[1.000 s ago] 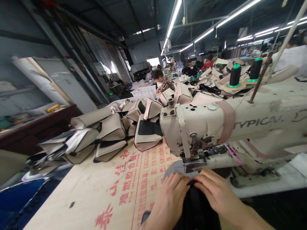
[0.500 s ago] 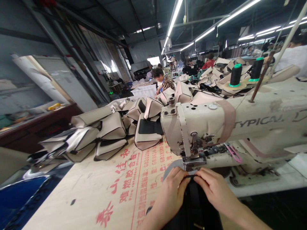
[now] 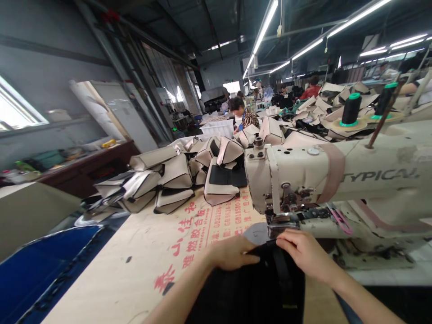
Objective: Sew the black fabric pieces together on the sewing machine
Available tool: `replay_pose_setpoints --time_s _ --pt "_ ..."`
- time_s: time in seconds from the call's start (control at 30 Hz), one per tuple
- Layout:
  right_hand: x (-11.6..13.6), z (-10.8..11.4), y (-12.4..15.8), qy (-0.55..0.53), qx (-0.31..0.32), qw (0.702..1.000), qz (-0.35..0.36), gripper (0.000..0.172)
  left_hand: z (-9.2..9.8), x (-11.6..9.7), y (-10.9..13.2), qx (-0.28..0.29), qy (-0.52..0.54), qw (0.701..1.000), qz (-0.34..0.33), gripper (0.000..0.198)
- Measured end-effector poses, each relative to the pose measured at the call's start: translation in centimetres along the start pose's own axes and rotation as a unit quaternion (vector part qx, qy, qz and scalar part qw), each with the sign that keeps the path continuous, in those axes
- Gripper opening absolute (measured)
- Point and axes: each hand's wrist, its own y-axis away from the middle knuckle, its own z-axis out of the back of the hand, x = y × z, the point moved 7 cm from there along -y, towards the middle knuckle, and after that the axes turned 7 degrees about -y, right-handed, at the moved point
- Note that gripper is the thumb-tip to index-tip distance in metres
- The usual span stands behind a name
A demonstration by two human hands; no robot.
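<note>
A black fabric piece (image 3: 256,288) lies on the table in front of me, its far edge at the presser foot of a cream sewing machine (image 3: 337,180). My left hand (image 3: 231,253) pinches the left side of that edge. My right hand (image 3: 305,253) grips the right side, just under the needle area (image 3: 278,218). Both hands rest on the fabric, a few centimetres apart.
A pile of beige and black sewn covers (image 3: 175,175) crowds the table's far left. Black thread cones (image 3: 351,110) stand behind the machine. The wooden tabletop (image 3: 141,261) bears red printed characters. Blue material (image 3: 37,265) lies at lower left. Other people sit at stations farther back.
The view has shifted right and down. My hands have spread apart along the fabric edge, and more of the black piece shows in front of me.
</note>
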Motion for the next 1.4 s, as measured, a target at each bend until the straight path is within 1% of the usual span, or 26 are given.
replay_pose_setpoints --time_s 0.03,0.07,0.13,0.2,0.33,0.4,0.47,0.57,0.67,0.73,0.77,0.8,0.87,0.93,1.0,1.07,1.13,1.3,1.4 --pt "-0.1 0.0 -0.1 -0.007 0.000 1.000 -0.005 0.027 0.0 0.5 0.1 0.009 0.016 1.000 0.003 0.016" --pt "-0.2 -0.1 -0.2 -0.012 0.002 1.000 -0.006 0.028 0.0 0.9 0.2 0.009 0.027 1.000 0.006 0.024" --pt "-0.3 -0.2 -0.3 -0.020 0.003 1.000 -0.010 0.028 -0.2 1.6 0.3 -0.009 0.040 0.999 0.013 0.037" --pt "-0.5 -0.3 -0.3 -0.022 0.000 1.000 -0.014 0.028 -0.6 1.8 0.4 -0.035 0.052 0.998 0.020 0.042" --pt "-0.7 -0.5 0.0 -0.017 -0.007 1.000 -0.021 0.029 -0.4 1.2 0.5 -0.109 0.058 0.992 0.020 0.034" --pt "-0.7 -0.6 0.2 -0.012 -0.011 1.000 -0.021 0.030 -0.1 0.7 0.6 -0.144 0.049 0.988 0.022 0.041" --pt "-0.6 -0.7 0.3 -0.017 -0.012 1.000 -0.020 0.030 0.0 0.2 0.5 -0.161 0.036 0.986 0.019 0.040" --pt "-0.4 -0.8 0.3 -0.039 -0.008 0.999 -0.025 0.028 -0.1 -0.8 0.3 -0.191 0.010 0.982 -0.001 0.028" --pt "-0.3 -0.7 0.3 -0.075 0.006 0.996 -0.037 0.027 -0.1 -1.3 0.1 -0.220 -0.013 0.976 -0.001 0.023" --pt "-0.1 -0.6 0.6 -0.095 0.016 0.995 -0.033 0.023 -0.2 -1.4 0.0 -0.229 -0.015 0.973 0.002 0.022" --pt "-0.1 -0.5 0.8 -0.093 0.009 0.995 -0.029 0.019 -0.1 -1.4 0.0 -0.233 -0.013 0.972 0.002 0.023" --pt "-0.1 -0.3 1.1 -0.080 -0.007 0.996 -0.025 0.018 -0.1 -1.3 0.0 -0.236 -0.011 0.972 0.002 0.023" --pt "-0.2 0.1 1.7 -0.029 -0.058 0.998 -0.013 0.024 0.1 -1.2 0.0 -0.241 -0.011 0.971 0.003 0.024" --pt "-0.1 -0.1 2.3 0.028 -0.089 0.996 0.015 0.029 0.2 -1.0 -0.1 -0.246 -0.013 0.969 0.003 0.025" --pt "0.1 -0.9 2.5 0.069 -0.082 0.993 0.052 0.030 0.2 -0.9 -0.1 -0.246 -0.014 0.969 0.004 0.026" --pt "0.1 -1.6 2.4 0.087 -0.066 0.992 0.071 0.032 0.0 -0.8 -0.1 -0.247 -0.012 0.969 0.008 0.026" --pt "0.0 -1.7 2.1 0.073 -0.064 0.993 0.063 0.029 -0.2 -0.6 -0.2 -0.246 -0.011 0.969 0.016 0.025" --pt "-0.6 -1.1 1.4 -0.038 -0.042 0.998 -0.009 0.015 -0.5 -0.2 -0.8 -0.233 -0.016 0.972 0.028 0.024" --pt "-0.6 -0.9 1.2 -0.044 -0.037 0.998 -0.036 0.016 -0.5 0.0 -1.0 -0.217 -0.003 0.976 0.023 0.024"
